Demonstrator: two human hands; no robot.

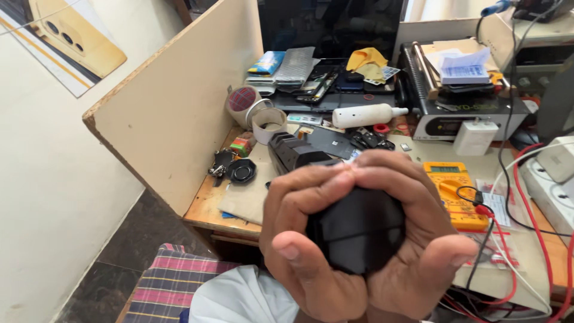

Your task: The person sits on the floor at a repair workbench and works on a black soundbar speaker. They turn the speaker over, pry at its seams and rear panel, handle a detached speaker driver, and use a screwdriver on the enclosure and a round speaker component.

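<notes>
Both my hands are raised close to the camera and wrapped around a rounded black object (pixel 357 230). My left hand (pixel 299 239) grips its left side, with fingers curled over the top and the thumb low in front. On the other side my right hand (pixel 418 239) cups it, fingertips meeting those of the left hand above it. Only the object's dark front face shows between my palms. Behind the hands, a ribbed black casing (pixel 293 151) lies on the workbench (pixel 206 206).
The wooden workbench is cluttered: a yellow multimeter (pixel 451 191) with red and black leads at right, a white bottle (pixel 365 115), tape rolls (pixel 257 110), a black octagonal part (pixel 241 171), a grey machine (pixel 460 107), a white power strip (pixel 553 185). A board partition (pixel 173 101) bounds the left.
</notes>
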